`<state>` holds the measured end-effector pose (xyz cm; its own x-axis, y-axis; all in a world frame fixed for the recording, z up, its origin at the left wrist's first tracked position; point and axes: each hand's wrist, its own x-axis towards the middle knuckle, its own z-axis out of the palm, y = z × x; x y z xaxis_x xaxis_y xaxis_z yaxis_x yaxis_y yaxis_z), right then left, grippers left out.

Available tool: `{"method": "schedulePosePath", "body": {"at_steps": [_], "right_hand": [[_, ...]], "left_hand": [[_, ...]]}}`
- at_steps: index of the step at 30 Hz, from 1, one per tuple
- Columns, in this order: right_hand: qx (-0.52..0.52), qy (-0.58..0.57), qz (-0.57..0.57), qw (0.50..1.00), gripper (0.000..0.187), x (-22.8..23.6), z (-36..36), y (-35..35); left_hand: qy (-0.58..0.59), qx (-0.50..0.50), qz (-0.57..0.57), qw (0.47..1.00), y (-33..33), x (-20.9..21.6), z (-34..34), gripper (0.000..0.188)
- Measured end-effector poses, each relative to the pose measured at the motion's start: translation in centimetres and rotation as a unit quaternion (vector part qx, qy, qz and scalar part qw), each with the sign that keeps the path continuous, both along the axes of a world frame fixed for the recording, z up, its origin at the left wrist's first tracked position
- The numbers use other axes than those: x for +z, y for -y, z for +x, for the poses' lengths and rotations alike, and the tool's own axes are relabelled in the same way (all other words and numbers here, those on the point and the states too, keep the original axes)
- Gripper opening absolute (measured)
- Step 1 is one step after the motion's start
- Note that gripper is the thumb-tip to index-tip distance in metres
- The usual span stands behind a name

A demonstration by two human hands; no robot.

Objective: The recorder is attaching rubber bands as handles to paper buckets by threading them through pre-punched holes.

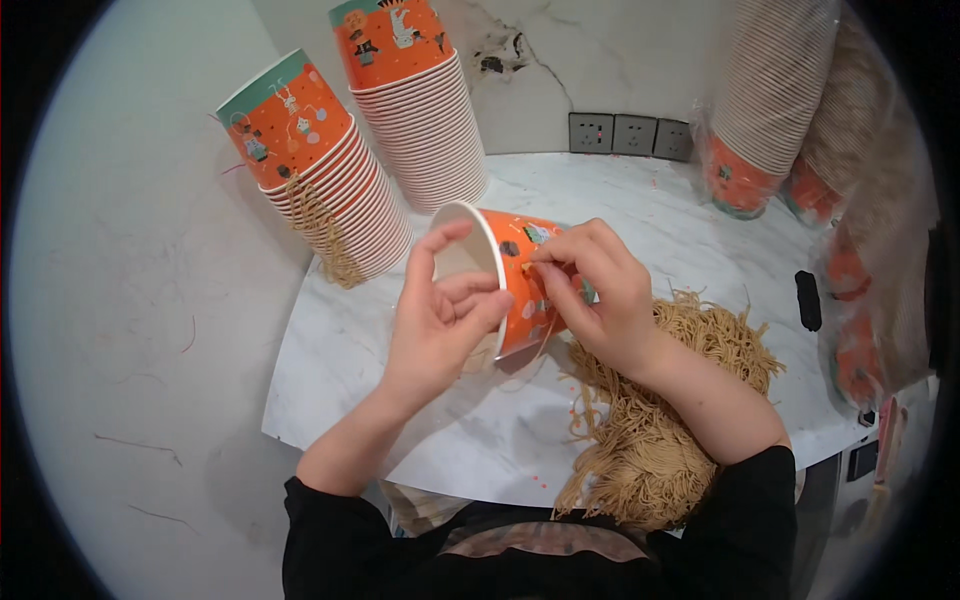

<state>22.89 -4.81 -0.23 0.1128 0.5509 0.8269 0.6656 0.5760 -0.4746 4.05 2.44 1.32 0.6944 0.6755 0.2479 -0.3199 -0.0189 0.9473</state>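
Note:
An orange paper cup (518, 322) is tipped on its side above the table, its white mouth toward the left. My left hand (425, 335) grips it at the rim, thumb near the edge and fingers reaching into the mouth. My right hand (608, 290) pinches the end of a tan string against the printed outer wall. A thin strand hangs below the cup. Beneath my right forearm lies a big tangled heap of tan string (640, 465), spilling over the table's near edge.
Two tall nested stacks of paper cups stand at the back left, a nearer stack (370, 215) with strings draped on it and a farther stack (425, 130). Plastic-wrapped cup stacks (770, 90) line the right side. Wall sockets (632, 135) and a small black object (808, 301) are beyond the heap.

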Motion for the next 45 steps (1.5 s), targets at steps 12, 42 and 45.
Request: {"method": "schedulePosePath", "body": {"at_steps": [12,42,45], "right_hand": [[0.034,0.112,-0.007,0.993,0.023,-1.0,-1.4,0.5],[0.009,0.105,-0.066,0.992,0.020,-0.7,-1.8,1.2],[-0.002,0.114,-0.056,0.992,0.021,-0.9,-1.8,1.2]], "left_hand": [[-0.009,0.101,0.155,0.983,1.0,-4.9,-1.4,0.021],[0.037,0.062,0.033,0.997,2.8,-5.6,-0.6,0.046],[0.027,0.042,0.036,0.998,2.4,-6.4,-0.6,0.047]]}}
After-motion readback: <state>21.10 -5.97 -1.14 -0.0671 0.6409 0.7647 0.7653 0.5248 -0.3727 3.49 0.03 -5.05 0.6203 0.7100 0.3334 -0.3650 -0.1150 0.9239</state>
